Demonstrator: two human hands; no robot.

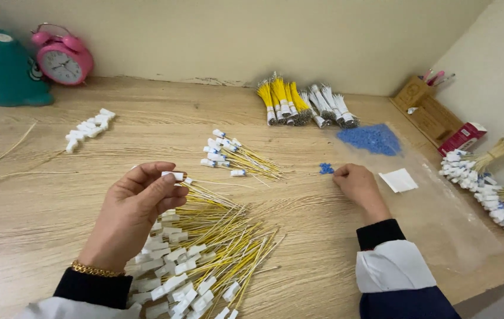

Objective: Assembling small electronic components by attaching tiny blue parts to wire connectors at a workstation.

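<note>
Head view looks down at two hands over a wooden worktop (145, 127). The left hand (136, 204) is lifted a little and closed on a white plug (173, 175), pinched between thumb and fingertips. A thin yellow wire (207, 192) runs out from that plug, away from the hand toward the right. A gold bracelet (95, 270) sits on the left wrist.

Just under and to the right of the left hand lies a big pile of yellow wires with white plugs (199, 266), all spread out like a fan. Past the left hand, further from the person, there is a smaller pile of the same wires (234, 156). To the far side and left of that hand lies a short row of loose white plugs (89, 129).

The right hand (357, 182) rests low on the worktop, palm down, fingers curled in. Its fingertips touch a few tiny blue bits (325, 169). I cannot tell if it is holding any of them. Beyond the right hand is a bigger heap of blue bits (372, 139) on a clear plastic sheet (441, 212). A small white paper square (398, 180) lies just to the right of the hand.

Tied bundles of yellow and white wires (305, 105) lie near the wall. More bundles with white plugs (488, 183) lie far to the right. A pink alarm clock (63, 59) stands in the far left corner next to a teal holder (1, 74)
</note>
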